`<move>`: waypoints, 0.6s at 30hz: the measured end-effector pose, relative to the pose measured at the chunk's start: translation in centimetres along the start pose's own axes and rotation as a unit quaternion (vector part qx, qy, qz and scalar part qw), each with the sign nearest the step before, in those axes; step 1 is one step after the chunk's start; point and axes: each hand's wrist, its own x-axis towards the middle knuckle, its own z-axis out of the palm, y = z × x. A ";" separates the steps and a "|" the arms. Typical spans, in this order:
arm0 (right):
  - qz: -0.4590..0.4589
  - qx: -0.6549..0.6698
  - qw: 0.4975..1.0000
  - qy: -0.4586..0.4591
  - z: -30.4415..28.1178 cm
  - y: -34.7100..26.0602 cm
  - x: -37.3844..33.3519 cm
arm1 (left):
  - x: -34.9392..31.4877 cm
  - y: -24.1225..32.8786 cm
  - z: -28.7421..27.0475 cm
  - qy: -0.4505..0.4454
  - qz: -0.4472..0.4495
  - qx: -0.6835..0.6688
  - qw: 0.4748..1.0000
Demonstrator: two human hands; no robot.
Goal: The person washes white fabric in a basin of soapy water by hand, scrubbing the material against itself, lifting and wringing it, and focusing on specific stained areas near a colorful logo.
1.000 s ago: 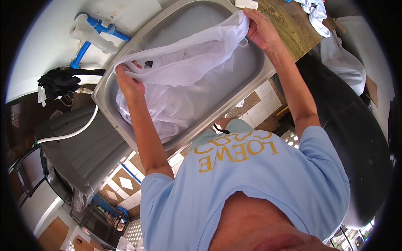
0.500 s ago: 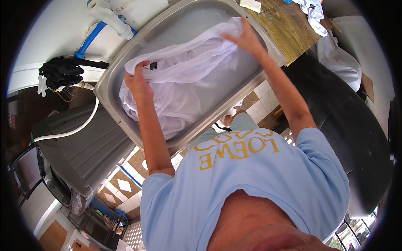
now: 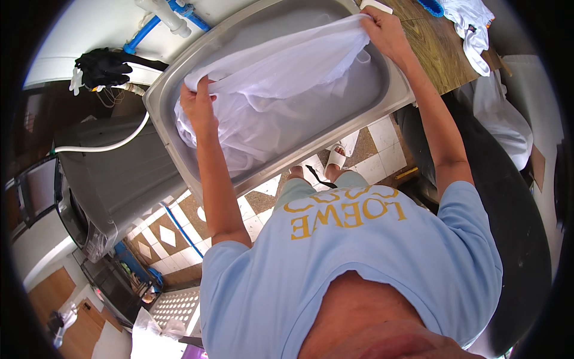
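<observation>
A wet white cloth [image 3: 287,69] is stretched across a metal sink basin [image 3: 323,145] of cloudy water [image 3: 281,33]. My left hand [image 3: 200,110] grips its edge near the basin's left side, thumb and fingers closed on the fabric. At the far right rim, my right hand [image 3: 385,33] pinches the opposite end. Between the hands the upper edge is pulled fairly taut. More of the cloth lies bunched in the water below, toward the left. Folds hide the cloth's exact shape.
A wooden surface [image 3: 427,51] adjoins the basin on the right, with white clothes [image 3: 469,27] on it. Left of the basin are a black cloth item [image 3: 103,67], a white hose [image 3: 113,145] and a grey appliance [image 3: 119,173]. A large black object [image 3: 508,239] stands at right.
My right hand has gone from loosely spread over the fabric to gripping its end, farther right. The cloth's top edge is now straighter and more spread out. My left hand keeps its hold.
</observation>
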 end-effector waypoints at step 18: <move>-0.001 0.185 0.980 -0.076 -4.3 -0.9 0.2 | -4.5 9.8 5.1 -0.326 -0.026 -0.305 0.894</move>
